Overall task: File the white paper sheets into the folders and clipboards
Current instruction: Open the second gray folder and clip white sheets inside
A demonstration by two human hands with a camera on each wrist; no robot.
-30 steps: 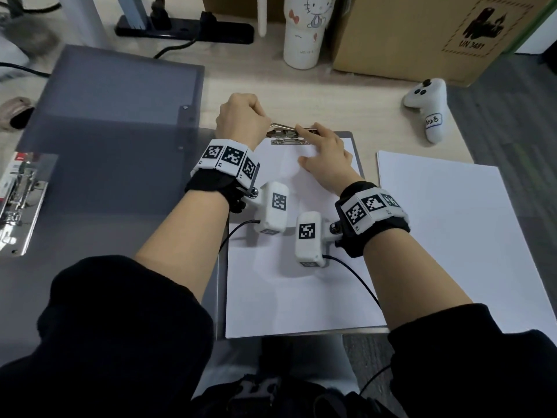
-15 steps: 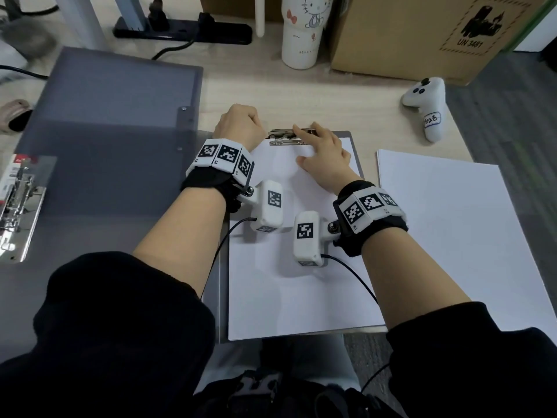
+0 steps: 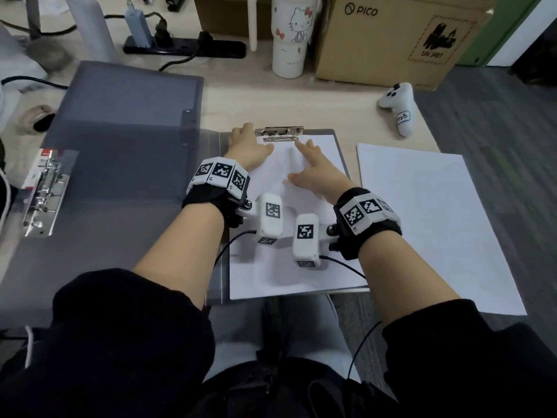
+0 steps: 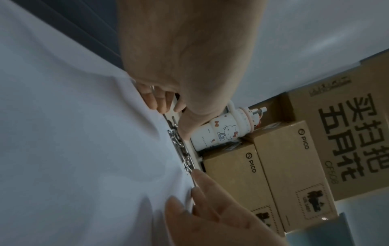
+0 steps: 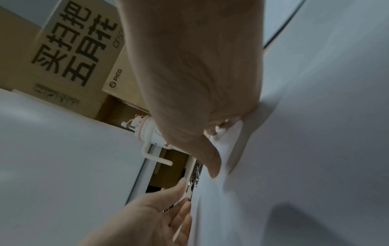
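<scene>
A grey clipboard (image 3: 339,146) lies in front of me with a white sheet (image 3: 271,267) on it. Its metal clip (image 3: 281,134) sits down on the sheet's top edge. My left hand (image 3: 248,146) rests flat at the sheet's top left corner, its straight fingers beside the clip's left end (image 5: 194,176). My right hand (image 3: 313,167) lies spread on the sheet just below the clip, index finger pointing at it. The paper bulges slightly between the hands. More loose white sheets (image 3: 428,221) lie to the right. An open grey folder (image 3: 120,161) lies to the left.
The folder's metal lever mechanism (image 3: 45,191) is at the far left. At the desk's back stand a white cartoon mug (image 3: 291,34), a cardboard box (image 3: 391,34) and a power strip (image 3: 187,48). A white controller (image 3: 399,108) lies beyond the loose sheets.
My left hand, fisted on the raised clip before, has let go and now lies flat; the clip is down on the sheet. My right hand has drawn back a little and spread.
</scene>
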